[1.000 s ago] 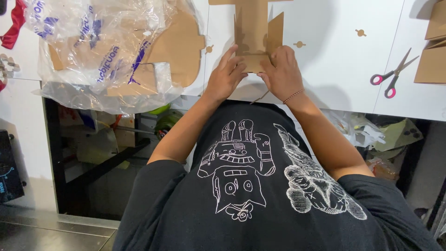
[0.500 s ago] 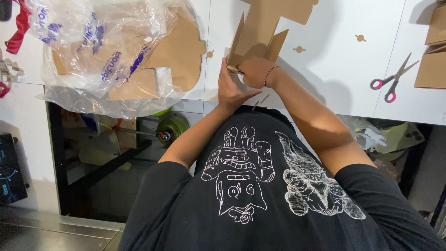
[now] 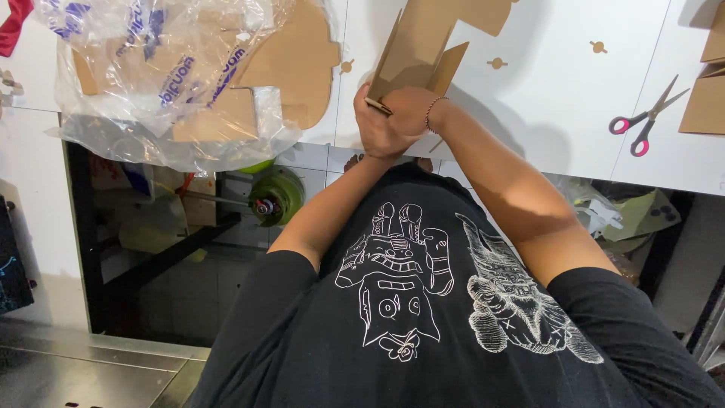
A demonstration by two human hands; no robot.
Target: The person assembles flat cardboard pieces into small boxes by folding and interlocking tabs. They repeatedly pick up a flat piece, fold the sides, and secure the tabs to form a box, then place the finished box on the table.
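Note:
A folded brown cardboard piece stands tilted up at the near edge of the white table. Both hands grip its lower end, pressed together. My left hand holds it from the left and below. My right hand, with a bead bracelet at the wrist, lies over the left hand and clasps the same end. One flap of the cardboard sticks out to the right. My black printed shirt fills the lower part of the view.
A clear plastic bag with flat cardboard blanks lies on the table at left. Scissors with pink handles lie at right, next to more cardboard. Small cardboard offcuts dot the table. Clutter sits under the table.
The cardboard piece has gone from lying flat to standing tilted and folded. My hands, apart on its lower edge before, have closed together, right over left.

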